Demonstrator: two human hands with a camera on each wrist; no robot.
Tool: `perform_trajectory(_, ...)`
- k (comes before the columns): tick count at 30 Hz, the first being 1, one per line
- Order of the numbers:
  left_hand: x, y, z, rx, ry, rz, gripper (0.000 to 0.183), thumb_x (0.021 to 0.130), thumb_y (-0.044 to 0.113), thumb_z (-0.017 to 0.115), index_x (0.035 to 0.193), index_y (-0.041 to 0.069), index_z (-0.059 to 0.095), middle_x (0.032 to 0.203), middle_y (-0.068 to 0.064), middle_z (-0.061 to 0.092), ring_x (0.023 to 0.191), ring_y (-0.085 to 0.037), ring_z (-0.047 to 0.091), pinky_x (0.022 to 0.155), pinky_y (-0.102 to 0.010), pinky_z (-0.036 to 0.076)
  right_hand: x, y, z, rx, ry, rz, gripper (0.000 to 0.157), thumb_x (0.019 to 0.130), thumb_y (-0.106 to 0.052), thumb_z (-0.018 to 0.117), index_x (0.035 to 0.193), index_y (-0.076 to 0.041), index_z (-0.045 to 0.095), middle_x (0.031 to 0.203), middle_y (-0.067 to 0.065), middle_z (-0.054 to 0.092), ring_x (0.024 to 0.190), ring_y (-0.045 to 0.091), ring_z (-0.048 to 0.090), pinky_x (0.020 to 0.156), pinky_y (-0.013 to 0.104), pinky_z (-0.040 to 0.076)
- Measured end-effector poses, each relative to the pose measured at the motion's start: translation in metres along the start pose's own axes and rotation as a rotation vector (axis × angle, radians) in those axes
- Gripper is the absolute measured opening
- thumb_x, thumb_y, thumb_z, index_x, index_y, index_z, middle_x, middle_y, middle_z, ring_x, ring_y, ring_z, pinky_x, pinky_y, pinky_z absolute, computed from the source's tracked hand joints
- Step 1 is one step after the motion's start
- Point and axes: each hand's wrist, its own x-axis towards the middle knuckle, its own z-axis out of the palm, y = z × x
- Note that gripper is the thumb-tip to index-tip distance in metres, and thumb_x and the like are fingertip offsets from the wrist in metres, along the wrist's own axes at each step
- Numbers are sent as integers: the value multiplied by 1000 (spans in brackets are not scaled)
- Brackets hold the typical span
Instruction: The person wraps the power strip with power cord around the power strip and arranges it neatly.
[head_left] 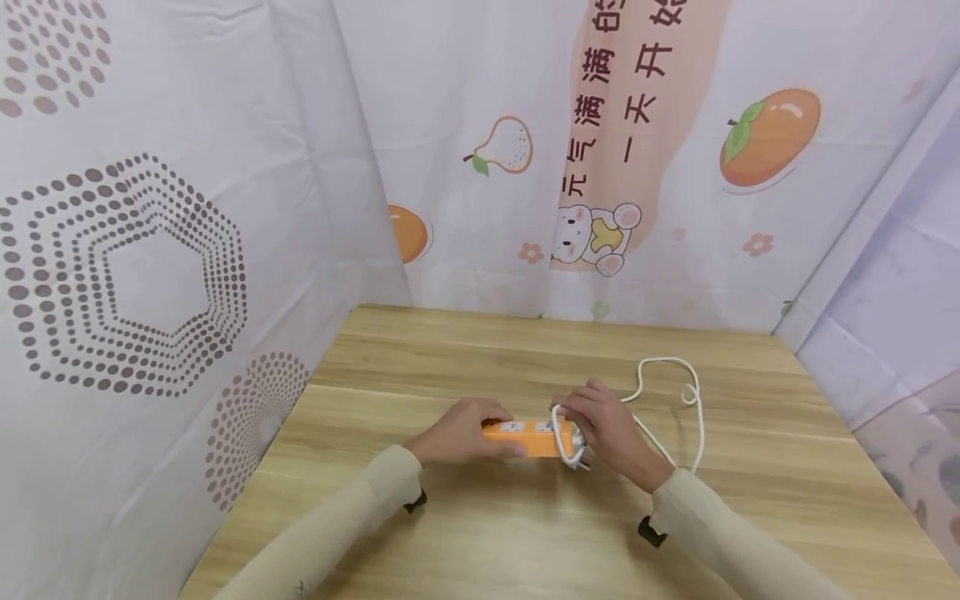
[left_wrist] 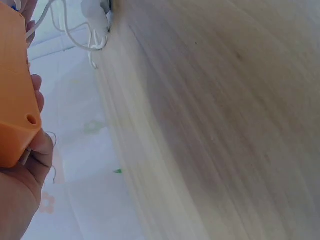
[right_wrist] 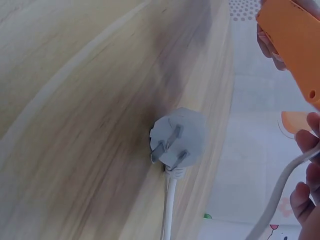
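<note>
An orange power strip (head_left: 536, 439) with white sockets is held above the table, its long side running left to right. My left hand (head_left: 465, 432) grips its left end, thumb on the near side; in the left wrist view that hand (left_wrist: 22, 192) wraps the strip's end (left_wrist: 15, 85). At the other end my right hand (head_left: 611, 429) pinches the white cord (head_left: 557, 425), which loops across the front of the strip. Below the right hand hangs a white three-pin plug (head_left: 577, 458), prongs plainly visible on the plug (right_wrist: 180, 137) in the right wrist view.
More of the white cord (head_left: 701, 408) lies in a loose loop on the wooden table (head_left: 450, 533), right of the right hand. Printed curtains (head_left: 465, 283) stand behind the table and along both sides.
</note>
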Motion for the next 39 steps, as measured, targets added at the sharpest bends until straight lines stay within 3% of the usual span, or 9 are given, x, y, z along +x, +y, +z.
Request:
perform_trajectory(9,-1,0,-1,-167,35,20,32,90,50,78,108,24,77,90,8,66,76,-11,56,65,-25,47,-4,-2,7,-46,-40,75,56,60,19,89,107,-10,79,95,-4,73,79,9,51,63,27,50)
perform_trajectory(12,0,2,0,-193,57,16,32,90,50,78,108,23,76,93,6,68,78,-12,58,67,-26,49,-4,-3,9,-41,-29,95,57,57,23,87,105,-8,78,97,-1,74,82,12,55,65,31,52)
perform_trajectory(18,-1,-1,2,-234,110,-56,38,93,52,73,114,21,75,100,5,69,83,-14,60,71,-30,52,1,-3,12,-145,-32,117,32,67,16,79,89,-7,72,87,0,67,76,14,54,55,28,48)
perform_trajectory(23,2,-2,3,-246,185,-133,42,92,56,72,115,21,74,96,4,70,78,-14,61,65,-31,52,2,-3,15,-236,-71,84,20,82,-2,83,100,-6,75,83,0,66,73,15,51,52,27,45)
perform_trajectory(27,4,-6,2,-197,257,-194,47,91,59,72,113,18,73,92,4,70,74,-15,61,62,-32,52,-1,-4,19,-272,-84,2,10,97,-14,72,102,-6,77,81,0,69,69,15,49,51,24,42)
perform_trajectory(33,4,-11,-1,-65,327,-296,58,86,70,70,112,18,73,95,7,67,75,-15,60,63,-33,51,-9,-7,24,-327,-33,-155,46,114,-28,39,90,-7,71,72,0,62,65,16,47,46,23,38)
perform_trajectory(39,9,-8,1,146,398,-278,65,81,78,68,105,18,74,91,10,64,76,-12,57,64,-32,47,-5,-9,22,-303,4,-200,45,114,-29,39,90,-9,71,72,-2,57,67,17,46,49,26,40)
